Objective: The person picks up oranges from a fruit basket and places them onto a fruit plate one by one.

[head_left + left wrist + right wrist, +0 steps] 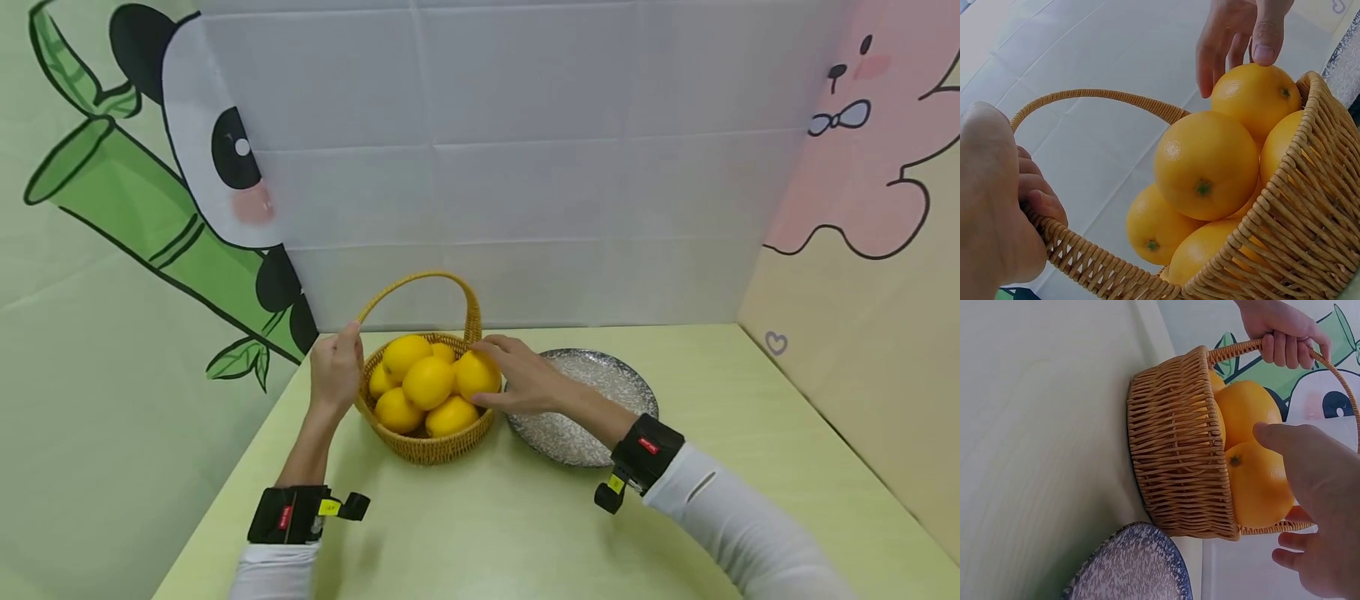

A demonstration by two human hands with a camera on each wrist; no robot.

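Note:
A wicker basket (431, 450) heaped with several yellow-orange oranges (428, 382) stands on the table. My left hand (337, 371) grips the left side of its arched handle (431, 275), fingers curled round the wicker in the left wrist view. My right hand (525, 377) is at the rightmost orange (477, 376), its thumb and fingers spread apart around the fruit. In the left wrist view its thumb (1268, 37) is at the top of that orange (1256, 99); whether it touches is hard to tell. Part of the right hand's fingers is hidden behind the fruit.
A round speckled grey plate (577, 429) with a dark rim lies right of the basket, partly under my right forearm. The pale table (480, 533) meets a white cloth backdrop (525, 192) behind, with printed cartoon panels at both sides.

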